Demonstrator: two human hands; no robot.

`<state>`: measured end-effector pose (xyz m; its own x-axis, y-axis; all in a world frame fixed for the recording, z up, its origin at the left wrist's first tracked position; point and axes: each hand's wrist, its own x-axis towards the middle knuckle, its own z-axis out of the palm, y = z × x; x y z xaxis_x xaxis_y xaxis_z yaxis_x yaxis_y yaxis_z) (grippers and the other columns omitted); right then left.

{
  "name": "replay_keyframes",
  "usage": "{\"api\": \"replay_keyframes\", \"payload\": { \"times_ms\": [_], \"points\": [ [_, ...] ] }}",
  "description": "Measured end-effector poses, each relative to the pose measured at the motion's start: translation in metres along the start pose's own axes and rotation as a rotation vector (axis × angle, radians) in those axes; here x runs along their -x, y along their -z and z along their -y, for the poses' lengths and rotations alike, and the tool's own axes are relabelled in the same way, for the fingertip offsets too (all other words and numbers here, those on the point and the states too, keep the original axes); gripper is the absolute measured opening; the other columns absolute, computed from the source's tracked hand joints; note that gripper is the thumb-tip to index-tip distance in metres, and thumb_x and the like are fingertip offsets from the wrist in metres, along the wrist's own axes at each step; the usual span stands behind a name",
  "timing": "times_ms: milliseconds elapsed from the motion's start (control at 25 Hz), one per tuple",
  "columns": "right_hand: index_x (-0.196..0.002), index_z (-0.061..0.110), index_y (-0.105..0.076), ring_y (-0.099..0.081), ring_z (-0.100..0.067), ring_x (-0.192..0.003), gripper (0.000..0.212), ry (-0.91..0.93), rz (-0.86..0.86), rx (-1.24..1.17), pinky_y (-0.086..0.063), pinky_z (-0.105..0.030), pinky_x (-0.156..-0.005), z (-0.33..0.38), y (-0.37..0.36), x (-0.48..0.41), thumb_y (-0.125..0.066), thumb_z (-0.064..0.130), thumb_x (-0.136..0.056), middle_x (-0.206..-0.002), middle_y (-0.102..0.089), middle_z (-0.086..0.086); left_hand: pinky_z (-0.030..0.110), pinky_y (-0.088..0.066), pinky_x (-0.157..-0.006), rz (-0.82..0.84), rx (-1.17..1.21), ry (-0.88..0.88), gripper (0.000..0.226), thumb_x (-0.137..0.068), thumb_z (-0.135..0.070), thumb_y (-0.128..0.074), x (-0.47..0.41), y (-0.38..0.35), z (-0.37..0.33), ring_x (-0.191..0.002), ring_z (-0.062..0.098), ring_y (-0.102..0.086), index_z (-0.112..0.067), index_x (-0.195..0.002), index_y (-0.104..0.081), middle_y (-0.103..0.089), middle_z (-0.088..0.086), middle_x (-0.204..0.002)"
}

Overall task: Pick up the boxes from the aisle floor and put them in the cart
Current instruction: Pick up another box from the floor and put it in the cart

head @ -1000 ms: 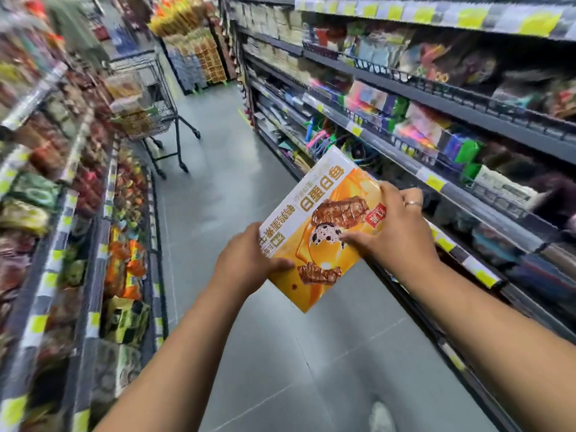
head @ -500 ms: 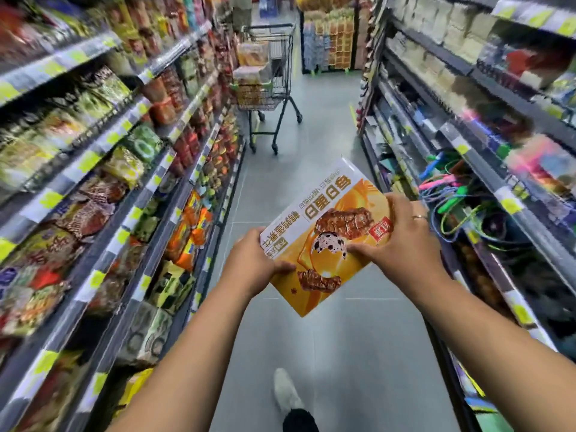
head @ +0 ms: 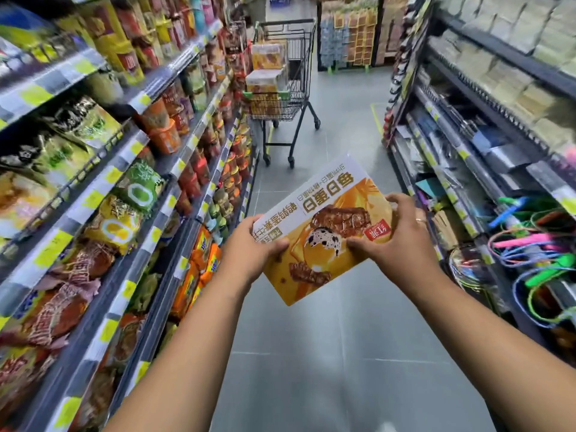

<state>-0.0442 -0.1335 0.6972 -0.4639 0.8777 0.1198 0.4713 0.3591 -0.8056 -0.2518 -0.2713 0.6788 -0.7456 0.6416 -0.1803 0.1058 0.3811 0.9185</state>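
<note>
Both hands on yellow box [head: 324, 232], cart [head: 291, 98] ahead.
I saw left hand [head: 252, 249] gripping its left edge, right hand [head: 397, 241] curled over its right side; it was tilted above the floor [head: 327, 353], well apart from the cart with stacked boxes [head: 268, 57] inside.

Bare floor [head: 343, 353] runs open between the left shelves [head: 103, 188] and right shelves [head: 467, 157] up to the cart [head: 300, 73]; stacked boxes [head: 266, 81] crowd its basket.
</note>
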Motion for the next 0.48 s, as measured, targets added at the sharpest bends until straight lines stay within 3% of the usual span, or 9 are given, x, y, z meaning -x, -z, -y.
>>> {"api": "replay_keyframes", "payload": {
  "times_ms": [120, 240, 360, 480],
  "points": [
    [-0.120, 0.040, -0.027, -0.059, -0.027, -0.103, 0.084, -0.016, 0.044, -0.005, -0.050, -0.040, -0.086, 0.000, -0.027, -0.080, -0.087, 0.043, -0.062, -0.115, -0.061, -0.001, 0.044, -0.057, -0.086, -0.057, -0.016, -0.020, 0.060, -0.054, -0.034, -0.087, -0.074, -0.001, -0.013, -0.098, 0.016, -0.068, -0.037, -0.108, -0.061, -0.070, -0.005, -0.110],
    [-0.132, 0.042, -0.023, -0.060, -0.029, -0.105, 0.095, -0.012, 0.087, 0.003, -0.050, -0.046, -0.090, 0.000, -0.047, -0.159, -0.086, 0.047, -0.062, -0.119, -0.061, -0.002, 0.038, -0.058, -0.082, -0.126, -0.026, 0.002, 0.059, -0.045, -0.041, -0.088, -0.144, -0.004, -0.031, -0.097, 0.016, -0.066, -0.050, -0.096, -0.060, -0.063, 0.001, -0.118],
    [-0.143, 0.035, -0.026, -0.057, -0.028, -0.110, 0.099, -0.010, 0.160, 0.047, -0.048, -0.043, -0.093, 0.006, -0.074, -0.255, -0.085, 0.048, -0.064, -0.123, -0.061, -0.004, 0.029, -0.053, -0.079, -0.194, -0.048, -0.010, 0.055, -0.062, -0.024, -0.091, -0.225, -0.011, -0.056, -0.087, 0.008, -0.059, -0.042, -0.103, -0.058, -0.051, 0.001, -0.115],
    [-0.143, 0.033, -0.029, -0.055, -0.027, -0.113, 0.095, 0.016, 0.215, 0.019, -0.047, -0.043, -0.094, 0.016, -0.102, -0.349, -0.084, 0.045, -0.065, -0.123, -0.061, -0.002, 0.027, -0.048, -0.085, -0.255, -0.115, 0.008, 0.059, -0.064, -0.029, -0.089, -0.307, -0.011, -0.080, -0.083, 0.000, -0.050, -0.037, -0.114, -0.058, -0.047, 0.001, -0.115]
  ]
}}
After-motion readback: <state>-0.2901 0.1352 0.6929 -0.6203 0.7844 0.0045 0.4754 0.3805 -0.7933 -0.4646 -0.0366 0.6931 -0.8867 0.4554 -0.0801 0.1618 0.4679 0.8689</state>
